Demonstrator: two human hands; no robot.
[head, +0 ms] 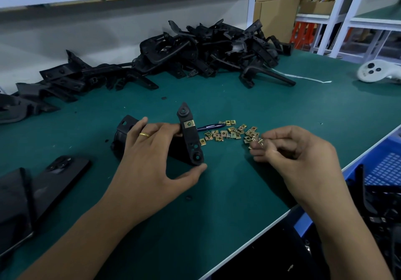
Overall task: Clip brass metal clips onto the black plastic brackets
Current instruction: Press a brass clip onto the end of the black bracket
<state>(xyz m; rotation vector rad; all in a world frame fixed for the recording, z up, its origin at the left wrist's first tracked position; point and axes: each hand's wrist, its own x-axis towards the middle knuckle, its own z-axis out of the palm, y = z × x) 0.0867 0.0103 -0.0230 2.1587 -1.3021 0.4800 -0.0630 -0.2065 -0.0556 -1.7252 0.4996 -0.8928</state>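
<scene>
Left hand (152, 149) grips the bracket (191, 141) upright on the green surface (217, 203); one brass clip (189, 124) already sits on it, lower holes bare. Just right of the bracket, right hand (288, 149) pinches a loose clip (261, 142) at the clip pile (230, 131). The bracket heap (195, 52) behind looks undone, so it's early.

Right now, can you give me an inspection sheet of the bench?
Surface: green mat, small black bits scattered.
Job's things: bracket upright, one clip fitted; loose clips beside it; bracket pile at the back.
Clutter: pen, phone, white controller.
Hands: left hand grips the bracket; right hand pinches a clip.
Cables: nothing seen.
Surroundings: blue crate on the right, boxes behind.
</scene>
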